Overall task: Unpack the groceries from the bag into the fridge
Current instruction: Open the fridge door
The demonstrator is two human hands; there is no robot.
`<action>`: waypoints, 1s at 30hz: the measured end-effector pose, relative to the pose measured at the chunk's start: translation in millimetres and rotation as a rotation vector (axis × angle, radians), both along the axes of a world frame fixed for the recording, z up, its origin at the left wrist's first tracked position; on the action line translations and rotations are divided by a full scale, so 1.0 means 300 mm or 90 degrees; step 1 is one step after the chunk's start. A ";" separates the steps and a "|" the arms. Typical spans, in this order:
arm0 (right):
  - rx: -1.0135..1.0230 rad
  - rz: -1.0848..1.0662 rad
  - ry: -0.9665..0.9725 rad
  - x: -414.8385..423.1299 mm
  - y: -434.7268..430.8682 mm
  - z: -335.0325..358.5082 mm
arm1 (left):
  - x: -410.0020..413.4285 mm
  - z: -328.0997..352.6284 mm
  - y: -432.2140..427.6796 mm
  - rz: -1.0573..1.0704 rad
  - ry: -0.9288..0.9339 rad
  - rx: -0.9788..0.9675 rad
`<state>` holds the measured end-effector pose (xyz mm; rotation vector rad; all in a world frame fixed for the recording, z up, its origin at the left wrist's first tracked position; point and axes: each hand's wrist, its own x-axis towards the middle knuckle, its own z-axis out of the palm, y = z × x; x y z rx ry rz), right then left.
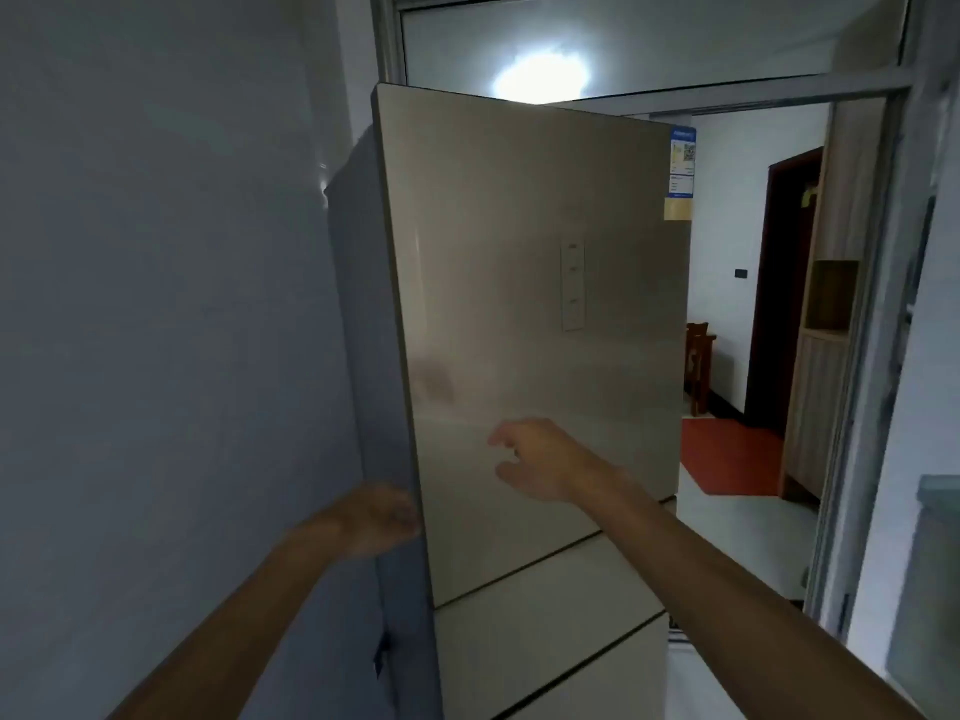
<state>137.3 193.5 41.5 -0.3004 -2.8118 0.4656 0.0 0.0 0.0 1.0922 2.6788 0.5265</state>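
A tall champagne-coloured fridge [530,641] stands straight ahead. Its upper door [519,262] is swung partly out from the grey cabinet side. My left hand [374,519] grips the door's left edge near its lower part, fingers curled round the edge. My right hand [535,459] hovers in front of the door face, fingers loosely spread and holding nothing. Two drawer fronts lie below the door. The fridge interior is hidden behind the door. No bag or groceries are in view.
A white wall [156,304] runs close along the left. To the right, a doorway opens onto a room with a red mat [727,454], a wooden chair [698,361] and a wooden cabinet [826,356]. A pale object [935,589] stands at the right edge.
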 end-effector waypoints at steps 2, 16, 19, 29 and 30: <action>0.020 -0.005 0.064 -0.040 0.036 0.027 | -0.044 0.005 0.049 0.043 0.000 0.116; 0.023 -0.146 0.387 -0.436 -0.134 0.235 | -0.200 -0.014 0.200 0.073 0.157 0.584; 0.063 -0.219 0.366 -0.513 -0.171 0.220 | -0.216 -0.045 0.206 0.055 0.142 0.597; 0.075 -0.257 0.392 -0.499 -0.189 0.188 | -0.205 -0.100 0.176 -0.023 0.130 0.659; 0.069 -0.248 0.399 -0.476 -0.186 0.185 | -0.192 -0.109 0.170 -0.039 0.129 0.675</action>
